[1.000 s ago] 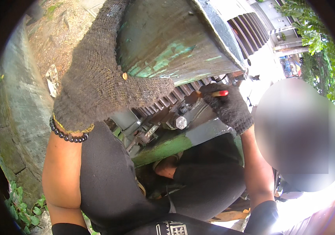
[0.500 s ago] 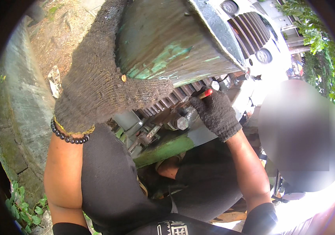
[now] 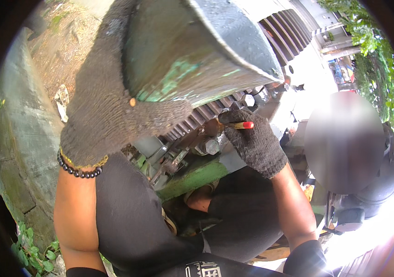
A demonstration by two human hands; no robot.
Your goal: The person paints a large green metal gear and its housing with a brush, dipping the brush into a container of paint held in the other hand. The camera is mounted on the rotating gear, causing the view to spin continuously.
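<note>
My left hand [image 3: 109, 104], in a dark knit glove, grips the rounded metal cover [image 3: 178, 55]. Its thumb lies along the cover's lower edge; its upper fingers run toward the picture's top. The cover is grey-green with worn paint. Below it shows a row of dark gear teeth [image 3: 208, 111]. My right hand [image 3: 254, 141], gloved too, pinches a slim wooden stick with a red end [image 3: 243, 125] beside the teeth. The stick's other end is hidden by the fingers. Close to that hand are a hex bolt [image 3: 248, 100] and a larger bolt head [image 3: 212, 147].
A green metal base [image 3: 192, 177] lies below the gear, in front of my legs. Another person [image 3: 344, 143] is close on the right, blurred. Behind the cover stands a white vehicle with a dark grille [image 3: 287, 34]. A concrete kerb [image 3: 26, 134] curves along the left.
My right hand has drawn slightly back from the gear teeth, and the stick's red end has tipped lower. The cover and left hand appear a little farther left in the view.
</note>
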